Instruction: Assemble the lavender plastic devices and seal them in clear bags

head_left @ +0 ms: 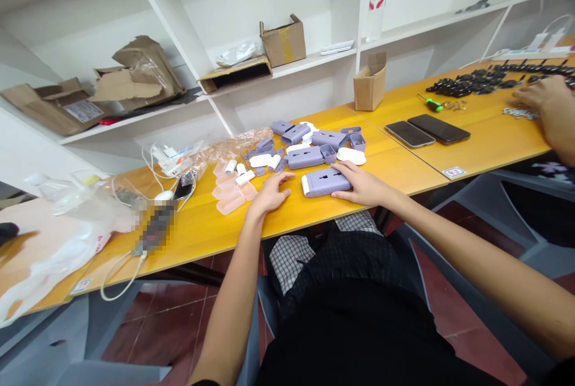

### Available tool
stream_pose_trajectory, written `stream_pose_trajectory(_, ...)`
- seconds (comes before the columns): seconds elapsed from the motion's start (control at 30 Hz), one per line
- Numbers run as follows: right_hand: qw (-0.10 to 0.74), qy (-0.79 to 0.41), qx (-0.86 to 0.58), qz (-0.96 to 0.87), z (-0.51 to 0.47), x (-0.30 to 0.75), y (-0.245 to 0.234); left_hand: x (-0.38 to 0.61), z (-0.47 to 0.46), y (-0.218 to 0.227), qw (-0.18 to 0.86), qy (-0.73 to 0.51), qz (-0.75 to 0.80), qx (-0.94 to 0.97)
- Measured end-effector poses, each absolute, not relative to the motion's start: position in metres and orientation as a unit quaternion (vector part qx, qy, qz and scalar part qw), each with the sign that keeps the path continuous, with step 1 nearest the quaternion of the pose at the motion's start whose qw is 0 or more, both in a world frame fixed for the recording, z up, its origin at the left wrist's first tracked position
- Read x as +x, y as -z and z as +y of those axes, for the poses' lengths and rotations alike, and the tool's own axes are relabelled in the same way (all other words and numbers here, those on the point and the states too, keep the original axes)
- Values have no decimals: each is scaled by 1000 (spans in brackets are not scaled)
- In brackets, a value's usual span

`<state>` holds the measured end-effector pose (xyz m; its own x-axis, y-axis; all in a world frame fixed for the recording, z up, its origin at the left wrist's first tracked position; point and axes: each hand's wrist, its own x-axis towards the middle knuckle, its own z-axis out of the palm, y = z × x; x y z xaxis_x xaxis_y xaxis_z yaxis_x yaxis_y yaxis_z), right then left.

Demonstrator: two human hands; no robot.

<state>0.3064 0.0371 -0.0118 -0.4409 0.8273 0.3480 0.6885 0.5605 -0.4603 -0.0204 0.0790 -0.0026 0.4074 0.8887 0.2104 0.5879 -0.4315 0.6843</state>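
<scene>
My right hand [365,186] grips the right end of a purple plastic housing [324,183], its fingers at the back and thumb at the front. The housing lies on the table near its front edge, with keyhole-shaped slots on top and a white piece at its left end. My left hand [272,195] rests on the table to the left, fingers curved and apart, holding nothing. Behind the hands lie more purple housings [305,157], small purple cups [357,142] and a white oval plate [351,156]. White cylinders [245,178] and pinkish clear trays [230,203] are beside my left hand.
Two phones [439,128] and a green screwdriver [433,104] lie to the right. At the far right, a co-worker's hand [541,98] is by metal screws [520,113] and black parts [453,86]. Plastic wrap [233,145], cables and a plastic bag [67,254] lie left.
</scene>
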Motion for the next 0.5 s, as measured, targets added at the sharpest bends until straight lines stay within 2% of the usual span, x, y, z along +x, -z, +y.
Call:
stream_pose_trajectory(0.2,277,-121,-450,-841,37,307,13,-18,74,-4,260,-276,465,800)
stream_pose_trajectory(0.37,284,-116,-444,-842,39,308,15,-28,62,-33,285,-258,467,796)
stream_pose_trajectory(0.5,286,-118,-443,-841,39,308,16,-53,54,-58,218,-272,503,791)
